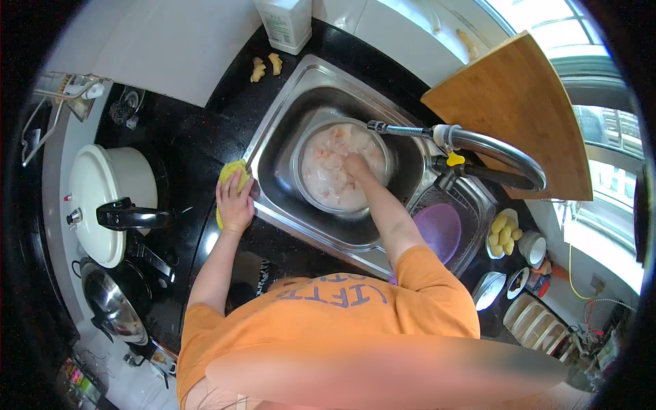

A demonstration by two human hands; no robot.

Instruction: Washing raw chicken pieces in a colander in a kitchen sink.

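A round metal basin (296, 169) stands in the stainless steel sink (279, 210). It is filled with cloudy water and pale pinkish pieces that look like raw meat (330, 146). My right hand (354, 166) reaches down into this basin, its fingers hidden among the pieces and the water. To the left, my left hand (236, 202) presses on a yellow cloth (233, 169) at the sink's rim, beside the black countertop. The fingers lie bent over the cloth.
A chrome faucet (497, 148) arches in from the right, before a leaning wooden cutting board (523, 113). A purple basin (438, 233) sits in the side drainer. Peeled potatoes (505, 234) are piled at right. Left stand a white pressure cooker (97, 200) and ginger pieces (258, 69).
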